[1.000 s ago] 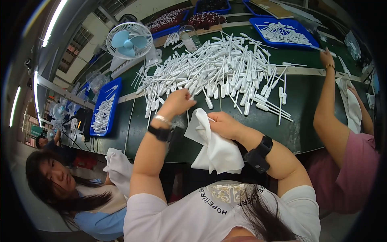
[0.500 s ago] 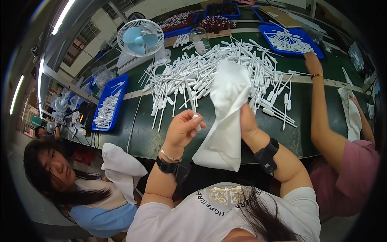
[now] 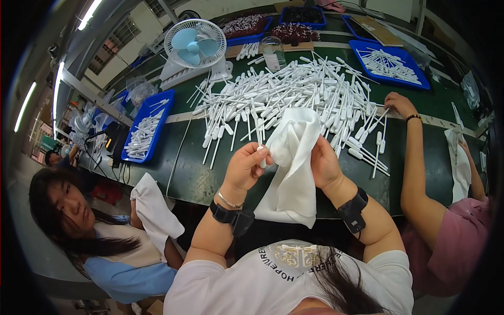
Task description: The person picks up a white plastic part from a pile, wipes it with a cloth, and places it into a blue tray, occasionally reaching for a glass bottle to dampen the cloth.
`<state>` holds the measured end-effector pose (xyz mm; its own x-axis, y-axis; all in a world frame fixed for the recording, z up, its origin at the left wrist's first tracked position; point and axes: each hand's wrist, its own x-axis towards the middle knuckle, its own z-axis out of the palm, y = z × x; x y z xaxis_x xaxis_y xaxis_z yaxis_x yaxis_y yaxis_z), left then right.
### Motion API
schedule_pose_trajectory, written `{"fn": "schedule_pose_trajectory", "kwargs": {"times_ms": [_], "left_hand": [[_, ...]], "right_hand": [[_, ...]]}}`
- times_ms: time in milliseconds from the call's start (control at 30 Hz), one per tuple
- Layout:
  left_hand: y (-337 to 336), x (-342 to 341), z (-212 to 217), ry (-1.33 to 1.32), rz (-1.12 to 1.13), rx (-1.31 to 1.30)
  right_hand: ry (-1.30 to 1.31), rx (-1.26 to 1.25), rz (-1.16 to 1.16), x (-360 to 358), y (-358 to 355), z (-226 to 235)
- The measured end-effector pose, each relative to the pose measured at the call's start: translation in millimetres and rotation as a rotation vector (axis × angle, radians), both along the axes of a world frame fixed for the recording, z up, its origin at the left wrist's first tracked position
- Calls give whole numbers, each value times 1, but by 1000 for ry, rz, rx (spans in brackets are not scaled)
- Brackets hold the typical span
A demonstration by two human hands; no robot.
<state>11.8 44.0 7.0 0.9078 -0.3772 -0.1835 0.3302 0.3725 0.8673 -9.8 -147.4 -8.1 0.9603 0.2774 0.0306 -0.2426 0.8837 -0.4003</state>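
Note:
My left hand [image 3: 248, 167] pinches the thick handle of a white plastic stick [image 3: 262, 159] between thumb and fingers. Its thin shaft points up toward the pile and partly blends with the sticks behind. A white cloth [image 3: 291, 178] is gripped in my right hand [image 3: 326, 167], bunched at the top and hanging down over the table's near edge. The cloth's edge touches or nearly touches the stick by my left fingers. Beyond both hands spreads a big heap of similar white sticks [image 3: 294, 89], each with a thick handle and a thin shaft.
Blue trays of white sticks stand at left [image 3: 167, 123] and far right [image 3: 426, 79]. A fan [image 3: 193, 46] and clear bottle [image 3: 273, 52] are behind the heap. At right, a co-worker's hand [image 3: 401, 104] reaches to the sticks; at left, a person [image 3: 121, 257] holds a cloth.
The cloth has bunched up and its top has dropped lower, closer to the stick in my left hand. The co-worker's hand at right has come from the blue tray to the heap's edge.

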Motion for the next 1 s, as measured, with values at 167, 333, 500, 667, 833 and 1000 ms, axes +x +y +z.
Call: {"fn": "schedule_pose_trajectory", "kwargs": {"times_ms": [167,333,500,667,833,1000], "left_hand": [[4,-4,3,-66,52,47],[4,-8,8,-158,51,195],[-15,-20,0,-226,52,244],[-26,-28,-8,-101,53,63],[-50,-41,15,-300,-93,296],[-70,-57,26,-826,-176,630]], "right_hand": [[-16,-53,49,4,0,-7],[-29,-191,121,6,-5,-15],[-155,-467,139,9,-8,-16],[-355,-1155,187,9,-7,-9],[-490,-1288,163,6,-6,-20],[-521,-776,153,11,-3,-51]]}}
